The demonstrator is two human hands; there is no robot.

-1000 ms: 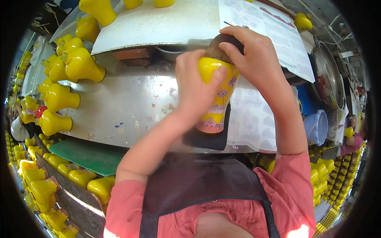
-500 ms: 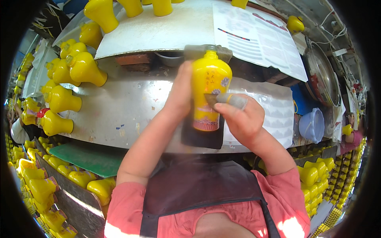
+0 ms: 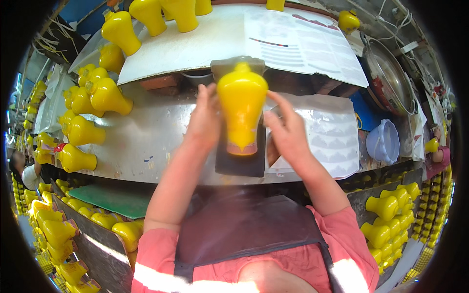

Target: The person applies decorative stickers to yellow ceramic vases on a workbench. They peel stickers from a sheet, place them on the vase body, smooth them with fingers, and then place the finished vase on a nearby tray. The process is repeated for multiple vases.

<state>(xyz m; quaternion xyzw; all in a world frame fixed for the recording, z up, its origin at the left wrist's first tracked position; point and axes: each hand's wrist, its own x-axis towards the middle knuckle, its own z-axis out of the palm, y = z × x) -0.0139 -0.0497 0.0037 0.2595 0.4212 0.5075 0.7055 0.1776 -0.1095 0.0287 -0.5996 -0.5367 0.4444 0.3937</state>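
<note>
A glossy yellow bottle lies on a dark padded rest, its neck pointing away from me. Its plain yellow side faces up, with a pinkish patterned band near the base. Beside its left flank is my left hand, slightly blurred, fingers stretched and apart; whether they touch the glass is hard to tell. My right hand is at the other flank, index fingertip against the bottle's shoulder and thumb close to its side. Beneath that palm shows a dark flat scraper, apparently held by the curled lower fingers.
Several yellow bottles lie along the metal table's left side; others stand on a raised white board. At right are a sheet of printed transfers, a lilac bucket and a large metal basin. More bottles flank me; people work at both sides.
The bottle has been turned over from its decorated, lettered side to a plain side. My right hand has moved off its front to its right flank, and my left fingers have spread.
</note>
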